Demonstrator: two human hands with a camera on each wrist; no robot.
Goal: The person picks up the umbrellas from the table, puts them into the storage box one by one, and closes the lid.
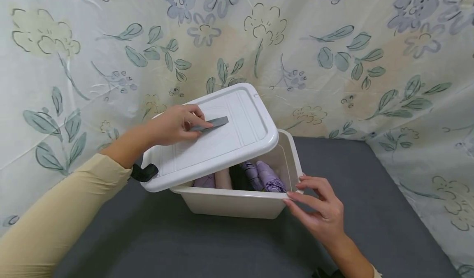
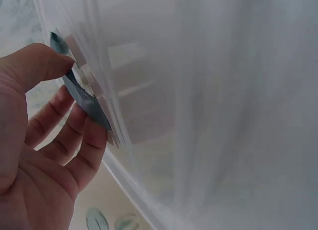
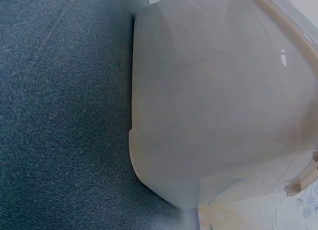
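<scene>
My left hand (image 1: 174, 126) pinches the grey strap handle (image 1: 219, 122) on top of a white plastic lid (image 1: 237, 140). Tilted, the lid hangs over the left and back of a white storage bin (image 1: 231, 206), leaving its right part uncovered. In the left wrist view, thumb and fingers grip the handle (image 2: 89, 107). My right hand (image 1: 322, 212) holds the bin's front right corner at the rim, fingertips on the edge. Inside lie rolled cloths: purple rolls (image 1: 269, 177), a black one (image 1: 239, 178) and a pale pink one (image 1: 223, 179). The lid hides the others.
The bin stands on a dark grey cloth-covered surface (image 1: 177, 245). A floral curtain (image 1: 296, 56) hangs close behind it and along both sides. A black strap (image 1: 144, 172) sits at the left wrist, overlapping the lid's near left corner in the head view.
</scene>
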